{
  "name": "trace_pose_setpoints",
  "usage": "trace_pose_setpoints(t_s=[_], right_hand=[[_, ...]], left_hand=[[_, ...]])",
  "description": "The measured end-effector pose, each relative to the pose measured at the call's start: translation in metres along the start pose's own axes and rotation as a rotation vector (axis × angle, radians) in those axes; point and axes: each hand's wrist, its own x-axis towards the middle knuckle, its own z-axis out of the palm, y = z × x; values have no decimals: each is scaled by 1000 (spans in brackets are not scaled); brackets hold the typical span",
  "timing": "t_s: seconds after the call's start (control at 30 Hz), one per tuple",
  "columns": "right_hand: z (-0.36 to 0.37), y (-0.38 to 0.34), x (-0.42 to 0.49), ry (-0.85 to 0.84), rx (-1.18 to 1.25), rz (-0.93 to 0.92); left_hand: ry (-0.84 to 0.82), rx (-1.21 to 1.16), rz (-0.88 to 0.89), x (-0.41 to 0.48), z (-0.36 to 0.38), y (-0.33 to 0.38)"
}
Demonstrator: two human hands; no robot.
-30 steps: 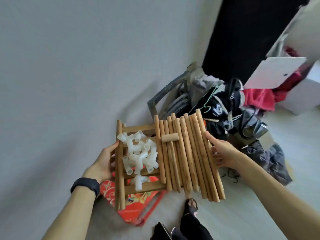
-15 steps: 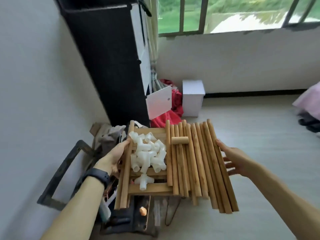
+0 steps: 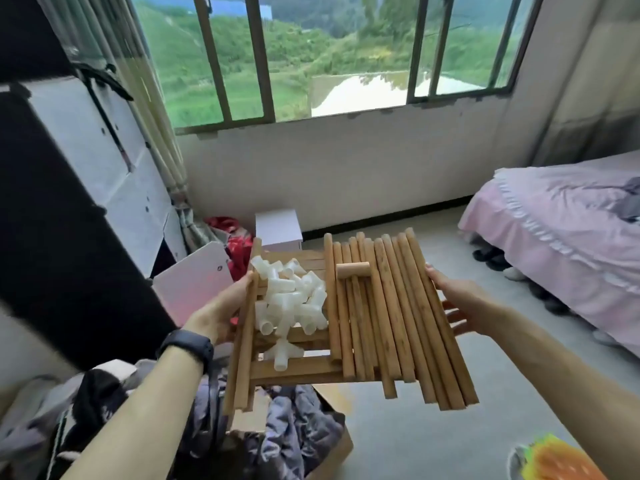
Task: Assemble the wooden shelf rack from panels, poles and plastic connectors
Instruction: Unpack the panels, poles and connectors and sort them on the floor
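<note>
I carry a slatted wooden panel (image 3: 298, 370) flat in the air in front of me. Several white plastic connectors (image 3: 291, 301) are heaped on its left half. Several long wooden poles (image 3: 398, 317) lie side by side on its right half, and a small wooden mallet (image 3: 353, 270) rests across them. My left hand (image 3: 221, 311) grips the panel's left edge, thumb on top. My right hand (image 3: 460, 303) supports the right side, with straight fingers under the poles and the thumb against the outermost pole.
A bed with a pink cover (image 3: 561, 237) stands at the right, shoes under it. A black and white cabinet (image 3: 69, 202) fills the left. A cardboard box of clothes (image 3: 277, 441) lies below the panel. A white box (image 3: 278, 228) sits under the window. Bare floor stretches ahead.
My view has swung right from the wall and clutter toward the window and bed. The loaded panel stays level in both hands, and the grip is unchanged.
</note>
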Motion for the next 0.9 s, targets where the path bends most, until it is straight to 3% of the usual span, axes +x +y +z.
trace_pose_setpoints(t_s=[0.6,0.9], right_hand=[[-267,-48,253,312,259,122],[-416,-32,401,302,315,175]], left_hand=[[-268,200,1,317,300,253],[-250,168,1,426,463,300]])
